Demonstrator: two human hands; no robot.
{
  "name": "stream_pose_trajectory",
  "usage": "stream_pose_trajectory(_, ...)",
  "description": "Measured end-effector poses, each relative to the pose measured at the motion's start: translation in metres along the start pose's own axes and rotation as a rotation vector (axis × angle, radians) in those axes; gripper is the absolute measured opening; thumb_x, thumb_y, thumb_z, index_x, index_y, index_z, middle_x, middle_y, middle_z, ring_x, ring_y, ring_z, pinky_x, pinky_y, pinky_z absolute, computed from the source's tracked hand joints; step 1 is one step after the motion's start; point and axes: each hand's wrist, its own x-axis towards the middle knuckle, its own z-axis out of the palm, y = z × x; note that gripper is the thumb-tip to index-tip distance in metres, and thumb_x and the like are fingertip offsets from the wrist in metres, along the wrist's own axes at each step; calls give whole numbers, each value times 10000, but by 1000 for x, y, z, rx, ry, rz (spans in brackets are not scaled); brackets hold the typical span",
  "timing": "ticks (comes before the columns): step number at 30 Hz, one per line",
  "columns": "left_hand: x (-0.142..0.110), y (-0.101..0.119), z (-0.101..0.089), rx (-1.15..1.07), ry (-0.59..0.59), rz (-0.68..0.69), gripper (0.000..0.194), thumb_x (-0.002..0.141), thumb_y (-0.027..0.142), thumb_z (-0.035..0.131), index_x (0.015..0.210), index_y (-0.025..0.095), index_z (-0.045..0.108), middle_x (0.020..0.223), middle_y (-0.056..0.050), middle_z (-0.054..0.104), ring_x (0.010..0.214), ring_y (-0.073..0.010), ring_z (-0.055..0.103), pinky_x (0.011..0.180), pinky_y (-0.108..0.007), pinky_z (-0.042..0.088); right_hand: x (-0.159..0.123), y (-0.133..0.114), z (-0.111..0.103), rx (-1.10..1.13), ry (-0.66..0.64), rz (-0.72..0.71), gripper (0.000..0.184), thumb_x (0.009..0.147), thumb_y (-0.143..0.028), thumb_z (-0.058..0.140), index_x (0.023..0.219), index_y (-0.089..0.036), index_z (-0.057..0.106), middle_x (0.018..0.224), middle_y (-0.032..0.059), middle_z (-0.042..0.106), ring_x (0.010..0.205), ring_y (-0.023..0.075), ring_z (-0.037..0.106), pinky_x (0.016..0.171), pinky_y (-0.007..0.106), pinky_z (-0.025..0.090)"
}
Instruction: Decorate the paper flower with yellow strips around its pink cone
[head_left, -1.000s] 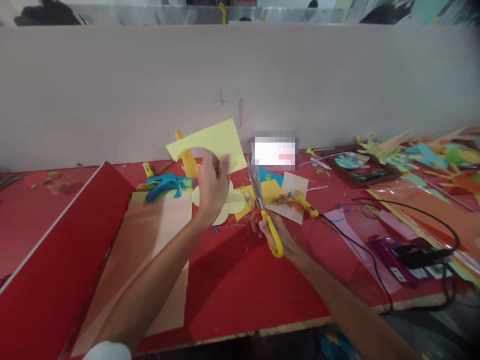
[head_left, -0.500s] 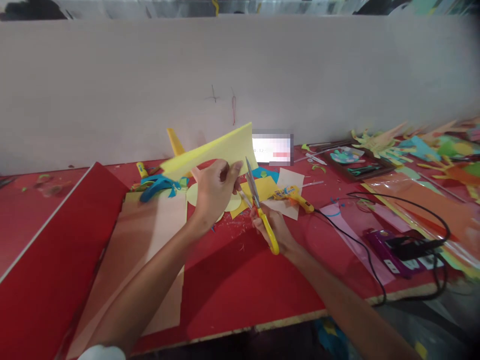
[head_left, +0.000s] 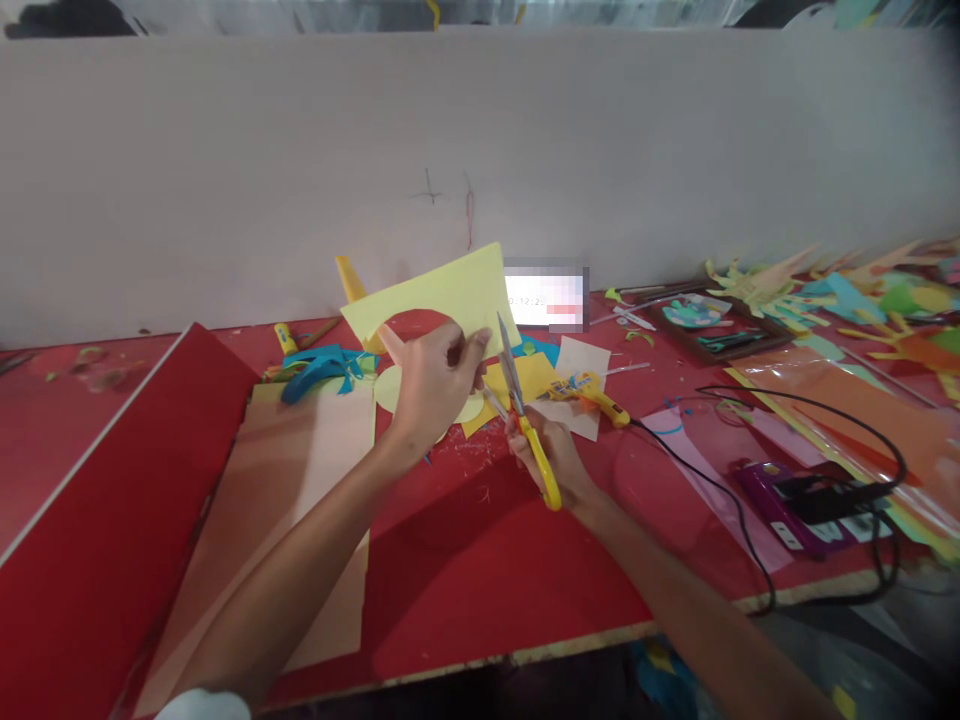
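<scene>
A sheet of pale yellow paper (head_left: 442, 285) with a rounded cut-out in its lower edge is pinched between the thumb and fingers of my left hand (head_left: 435, 375). My right hand (head_left: 551, 455) is closed round the handles of yellow-handled scissors (head_left: 541, 465). Their blades point up, close beside the sheet's right edge; I cannot tell whether they touch it. Under my hands lie pale yellow rounded pieces (head_left: 388, 390), partly covered by my left hand, and a darker yellow piece of paper (head_left: 531, 378).
A yellow glue gun (head_left: 600, 400) trails a black cable to a purple power strip (head_left: 787, 500). Peach paper sheets (head_left: 300, 500) and a red board (head_left: 127, 510) lie at left. Blue scraps (head_left: 322, 370), a tray (head_left: 739, 340) and coloured paper shapes (head_left: 772, 290) line the back. A lit screen (head_left: 546, 298) leans on the wall.
The yellow sheet has tilted to face me more, and its rounded cut-out now shows clearly. Both hands and the scissors have shifted slightly to the right.
</scene>
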Motion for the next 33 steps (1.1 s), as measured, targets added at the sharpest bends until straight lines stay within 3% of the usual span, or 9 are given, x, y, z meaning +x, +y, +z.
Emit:
stream_pose_trajectory(17, 3, 1, -6, 6, -33, -6, 445, 973, 376, 594, 591, 206, 439, 491, 10, 594, 438, -86, 552, 423, -220, 390, -1, 2, 6, 161, 59, 121, 485, 844, -685, 594, 715, -255, 412, 526, -32, 490, 445, 130, 434, 431, 263, 312)
stream_pose_trajectory(28, 2, 6, -6, -26, -205, -43, 465, 945, 397, 627, 555, 202, 463, 454, 5, 573, 394, -74, 497, 415, -225, 382, -4, -3, 3, 141, 30, 28, 499, 896, -722, 483, 781, -236, 482, 603, 1, 539, 507, 149, 500, 480, 272, 347)
stream_pose_trajectory(33, 3, 4, -7, -26, -122, -27, 491, 924, 455, 654, 559, 206, 442, 466, 20, 529, 414, -79, 480, 409, -235, 337, -5, -5, 1, 154, 50, 27, 528, 884, -748, 488, 733, -243, 457, 546, -17, 501, 484, 146, 465, 472, 276, 320)
